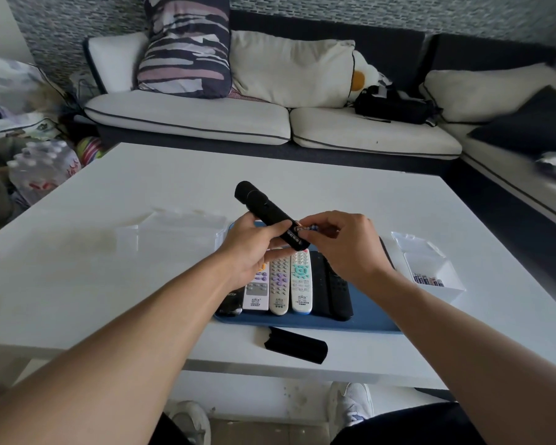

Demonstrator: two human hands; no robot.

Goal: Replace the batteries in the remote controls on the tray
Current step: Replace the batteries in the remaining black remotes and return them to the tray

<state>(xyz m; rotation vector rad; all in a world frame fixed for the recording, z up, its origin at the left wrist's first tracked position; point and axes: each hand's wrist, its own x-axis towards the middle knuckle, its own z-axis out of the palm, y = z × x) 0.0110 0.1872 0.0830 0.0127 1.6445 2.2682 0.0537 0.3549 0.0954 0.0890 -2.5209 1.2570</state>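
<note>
My left hand (249, 248) grips a long black remote (264, 208) above the blue tray (366, 316), its far end tilted up and away. My right hand (341, 244) pinches a small battery (304, 227) at the remote's open near end. The remote's black battery cover (296, 345) lies on the table in front of the tray. On the tray lie three pale remotes (280, 284) side by side, black remotes (331, 290) to their right and another black one (230, 303) at the left, partly under my left wrist.
A clear plastic box (430, 271) holding several batteries stands to the right of the tray. Another clear box (174, 232) sits to the left. The white table (77, 268) faces a sofa with cushions (289, 69); a pack of water bottles (42, 168) stands at far left.
</note>
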